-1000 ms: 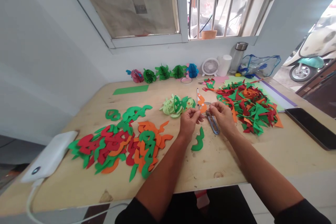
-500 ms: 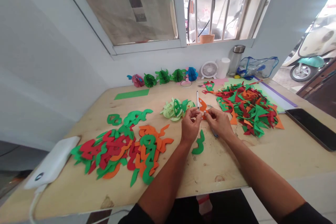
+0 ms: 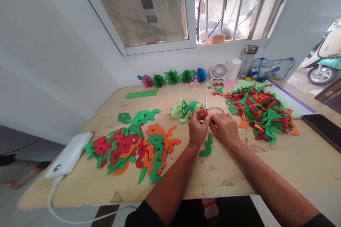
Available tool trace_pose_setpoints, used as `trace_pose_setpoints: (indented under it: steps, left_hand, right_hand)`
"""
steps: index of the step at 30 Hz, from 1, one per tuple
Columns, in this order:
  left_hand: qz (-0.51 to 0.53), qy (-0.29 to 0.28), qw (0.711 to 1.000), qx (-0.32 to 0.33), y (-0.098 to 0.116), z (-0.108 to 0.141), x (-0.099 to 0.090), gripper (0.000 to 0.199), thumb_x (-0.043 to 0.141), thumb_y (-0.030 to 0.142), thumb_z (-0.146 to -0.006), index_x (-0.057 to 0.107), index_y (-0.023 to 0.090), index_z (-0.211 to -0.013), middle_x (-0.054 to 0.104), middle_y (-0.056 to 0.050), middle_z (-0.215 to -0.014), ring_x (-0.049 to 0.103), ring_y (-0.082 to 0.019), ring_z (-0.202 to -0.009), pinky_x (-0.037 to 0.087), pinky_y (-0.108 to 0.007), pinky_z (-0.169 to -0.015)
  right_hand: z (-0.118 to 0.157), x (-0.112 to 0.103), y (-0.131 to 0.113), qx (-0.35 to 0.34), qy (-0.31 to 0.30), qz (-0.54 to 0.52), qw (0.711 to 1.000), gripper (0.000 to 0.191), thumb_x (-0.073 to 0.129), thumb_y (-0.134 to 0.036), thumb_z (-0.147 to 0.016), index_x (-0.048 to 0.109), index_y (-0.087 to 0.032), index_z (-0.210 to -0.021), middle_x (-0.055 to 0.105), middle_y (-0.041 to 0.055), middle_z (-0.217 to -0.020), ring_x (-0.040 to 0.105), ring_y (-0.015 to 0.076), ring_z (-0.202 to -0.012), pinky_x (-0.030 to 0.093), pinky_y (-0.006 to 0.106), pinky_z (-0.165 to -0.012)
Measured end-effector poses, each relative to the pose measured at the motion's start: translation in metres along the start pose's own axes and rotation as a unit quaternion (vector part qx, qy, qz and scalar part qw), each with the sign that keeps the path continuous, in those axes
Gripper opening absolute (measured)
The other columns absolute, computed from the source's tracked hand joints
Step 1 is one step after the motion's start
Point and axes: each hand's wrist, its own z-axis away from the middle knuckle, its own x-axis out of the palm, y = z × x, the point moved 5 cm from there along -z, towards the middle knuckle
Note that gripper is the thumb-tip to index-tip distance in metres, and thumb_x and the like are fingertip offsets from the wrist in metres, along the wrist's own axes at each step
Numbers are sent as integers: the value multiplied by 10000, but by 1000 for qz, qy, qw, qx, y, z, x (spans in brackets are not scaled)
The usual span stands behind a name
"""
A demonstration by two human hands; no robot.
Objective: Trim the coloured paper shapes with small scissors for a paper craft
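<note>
Orange paper (image 3: 204,111) that stood face-on above the fingers half a second ago now shows only as a thin sliver, tipped over, with both hands drawn in around it. Nearest on the tabletop (image 3: 202,184), a wavy green strip (image 3: 206,147) lies just below the hands. Next come the left hand (image 3: 197,127), its thumb and fingers clamped on the orange paper, and the right hand (image 3: 226,127), its fingertips bunched at the paper's lower end; whether they pinch it, I cannot tell. The paper's visible long axis slants from upper left, over the left fingertips, down to the right between the two hands. More of it shows by the left grip, so that hand seems nearer. Farther off, a metal ring (image 3: 216,107) and a pen (image 3: 206,101) lie beyond the fingers.
</note>
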Motion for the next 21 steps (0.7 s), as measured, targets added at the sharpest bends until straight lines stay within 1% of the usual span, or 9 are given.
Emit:
trace_pose_setpoints:
  steps: [4,8,11,15,18,21]
  left_hand:
    - [12,-1,1000,-16,-2,0,0,256,620,291,-733,533,173,-943,642,-33,-812,630,-138,-738,492,-231,-653]
    - [30,-12,999,-28,-1,-1,0,218,592,293,-746,547,171,-920,660,-56,-866,636,-153,-781,502,-245,-673]
    - [32,-14,999,-32,0,-3,-1,182,570,265,-747,562,172,-904,663,-53,-856,629,-145,-758,501,-243,-666]
    - [27,-18,999,-35,0,-4,-1,114,551,238,-731,580,170,-818,651,-30,-793,611,-128,-700,496,-232,-639]
    - [41,-16,998,-49,-1,-5,-1,94,552,227,-706,579,166,-771,635,-11,-738,593,-116,-652,493,-225,-614]
    - [77,-11,994,-70,-3,-5,-1,103,547,236,-698,580,160,-759,637,-9,-733,591,-116,-639,499,-228,-594]
  right_hand:
    - [1,1,-1,-7,-2,4,1000,241,442,-229,-863,547,-186,-650,616,47,-636,502,166,-640,248,307,-643]
    - [1,1,0,11,-14,-27,999,242,448,-250,-861,539,-189,-645,612,42,-630,499,162,-622,249,302,-628]
    - [0,0,4,42,-21,-73,996,230,471,-274,-845,530,-194,-637,603,31,-620,497,157,-605,264,292,-620]
    - [-1,0,9,76,-30,-136,987,221,481,-290,-830,543,-201,-637,590,17,-599,487,147,-573,289,276,-609]
    - [-1,1,9,76,-45,-160,983,211,488,-295,-823,559,-200,-649,592,17,-604,497,147,-580,307,269,-611]
    - [0,3,8,67,-55,-183,979,183,501,-302,-818,586,-196,-695,615,21,-640,523,153,-614,325,269,-631]
